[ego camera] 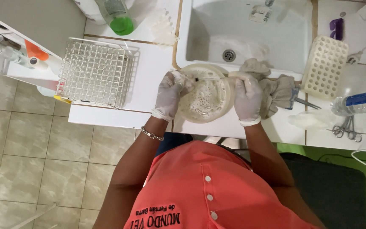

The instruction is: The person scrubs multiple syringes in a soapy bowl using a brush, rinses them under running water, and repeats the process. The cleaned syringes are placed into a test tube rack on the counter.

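Holding a thin rod-like instrument [210, 79] over a round basin [204, 94] of foamy water, centre frame.
Gripping it at both ends: left hand [169, 95] and right hand [247, 97] closed, gloved; basin overhanging counter edge [119, 119], sink [250, 34] just above, grey cloth [276, 91] crowding right, wire rack [95, 72] apart at left.

Foam is covering the bottom of the round basin [204, 95], hiding most of what is lying in it. The thin tool [210, 79] between the gloved hands is looking too small to identify. The green-bottomed bottle [117, 17] is running off the top edge; the clear bottle [359, 104] is leaving the right edge.
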